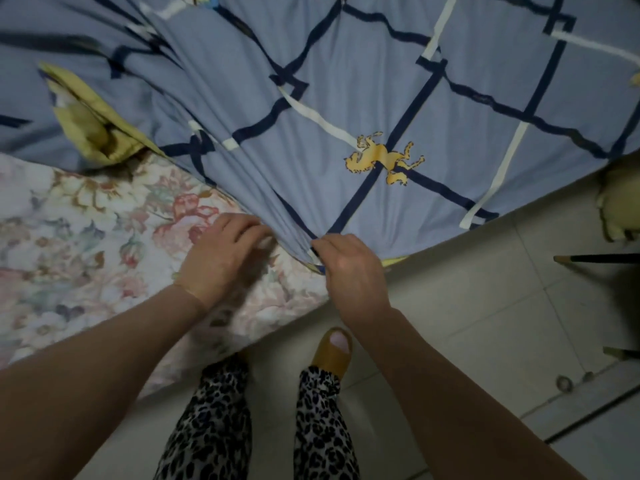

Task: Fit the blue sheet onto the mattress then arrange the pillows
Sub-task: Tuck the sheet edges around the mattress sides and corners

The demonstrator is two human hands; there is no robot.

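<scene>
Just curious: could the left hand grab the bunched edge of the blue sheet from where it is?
Probably yes: the left hand lies beside the blue sheet, fingers at its gathered edge, nothing between.

Blue sheet (381, 81), gathered edge pinched by right hand (349, 271) and left hand (225, 251) over floral mattress (69, 244) corner.

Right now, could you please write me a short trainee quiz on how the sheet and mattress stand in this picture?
1. True or false: the blue sheet covers the whole floral mattress.
2. Which hand pinches the sheet's gathered edge? A) right hand B) neither
3. Fill in: the left hand rests on the ____ beside the gathered folds.

Key: 1 false, the near-left part of the mattress lies bare; 2 A; 3 mattress.
</scene>
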